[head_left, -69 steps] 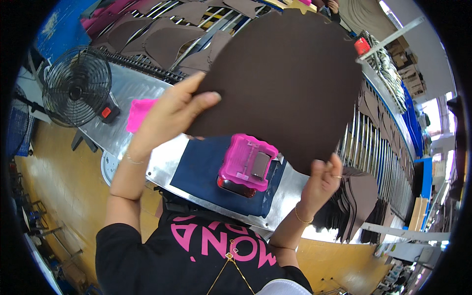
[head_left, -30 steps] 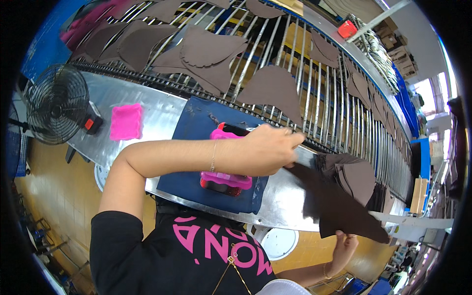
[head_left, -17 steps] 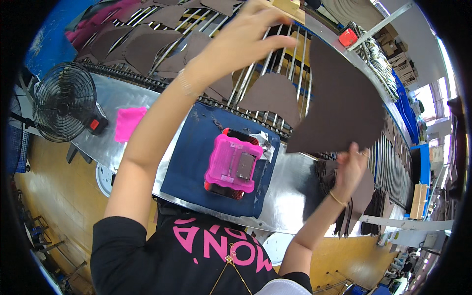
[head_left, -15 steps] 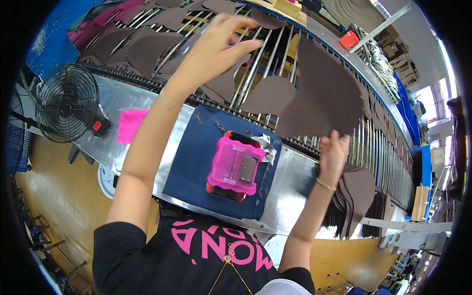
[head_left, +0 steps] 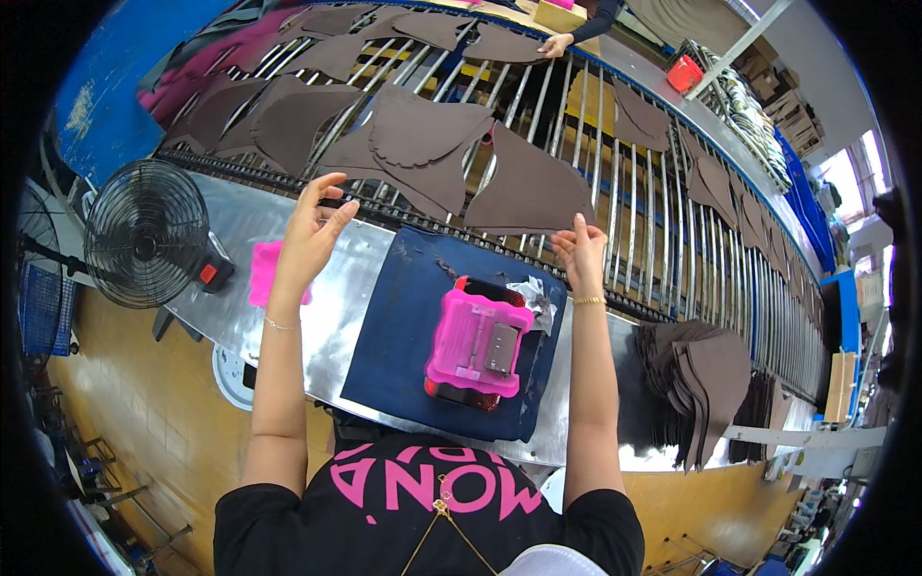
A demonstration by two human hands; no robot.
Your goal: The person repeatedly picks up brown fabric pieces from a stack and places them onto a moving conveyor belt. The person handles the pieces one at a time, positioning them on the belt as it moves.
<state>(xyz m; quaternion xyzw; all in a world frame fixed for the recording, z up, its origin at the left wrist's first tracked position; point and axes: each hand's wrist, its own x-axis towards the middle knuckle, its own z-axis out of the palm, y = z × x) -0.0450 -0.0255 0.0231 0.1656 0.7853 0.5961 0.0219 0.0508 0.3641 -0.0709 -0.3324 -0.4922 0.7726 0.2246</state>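
Observation:
Over the near edge of the rack of metal bars (head_left: 629, 230), my left hand (head_left: 317, 230) is raised with thumb and fingers apart, holding nothing. A dark brown flat cut piece (head_left: 533, 187) lies across the bars in front of me. At its lower right corner is my right hand (head_left: 583, 254), fingers loosely apart; I cannot tell whether the fingertips still touch the piece. Left of that piece, overlapping brown pieces (head_left: 427, 134) rest on the bars. Below, a phone in a red-edged case (head_left: 490, 401) lies under a pink wavy-edged holder (head_left: 461, 338) on a dark blue cloth (head_left: 394, 326).
A stack of brown pieces (head_left: 706, 374) hangs over the metal table (head_left: 331, 336) on the right. At left stand a black fan (head_left: 144, 235) and a pink item (head_left: 266, 269). Across the rack, another person's hand (head_left: 555, 45) touches a brown piece (head_left: 504, 43).
The brown piece, lifted near my right hand before, now lies on the bars. My left hand has drawn back toward me; my right hand moved left. Another person's hand has appeared across the rack.

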